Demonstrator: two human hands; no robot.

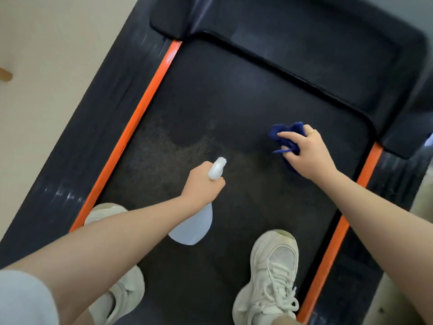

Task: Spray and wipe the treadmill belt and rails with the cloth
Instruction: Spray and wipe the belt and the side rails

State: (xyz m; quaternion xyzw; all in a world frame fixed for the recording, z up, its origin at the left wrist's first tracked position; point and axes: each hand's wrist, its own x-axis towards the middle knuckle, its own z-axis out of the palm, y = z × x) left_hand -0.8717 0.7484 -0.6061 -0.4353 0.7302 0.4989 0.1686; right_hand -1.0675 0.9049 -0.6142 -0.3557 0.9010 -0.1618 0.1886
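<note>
Step in hand: the person is standing on the treadmill belt (234, 95) and is spraying it, so I judge the wiping is about to begin.
Left hand: the left hand (201, 184) is gripping the neck of the spray bottle (192, 224), fingers curled round it; the white nozzle (218, 167) is pointing forward and down at the belt, probably so the liquid is landing ahead of the feet.
Right hand: the right hand (304, 151) is clamping the bunched blue cloth (288, 134), holding it low over the belt, to the right of the wet area; whether the cloth is touching the belt I cannot tell.
Belt: a speckled damp patch (168, 146) is showing in front of the nozzle, toward the left orange rail strip (140, 106).
Rails: the left side rail (77, 141) and the right orange rail strip (335, 235) are lying on both sides of the belt; they are looking not wiped yet, in my judgement.
Feet: the two pale shoes, the left shoe (110, 216) and the right shoe (269, 277), are standing on the near part of the belt, behind the sprayed zone, so that part is staying covered.
Next move: the cloth needs bringing left across the damp patch.
</note>
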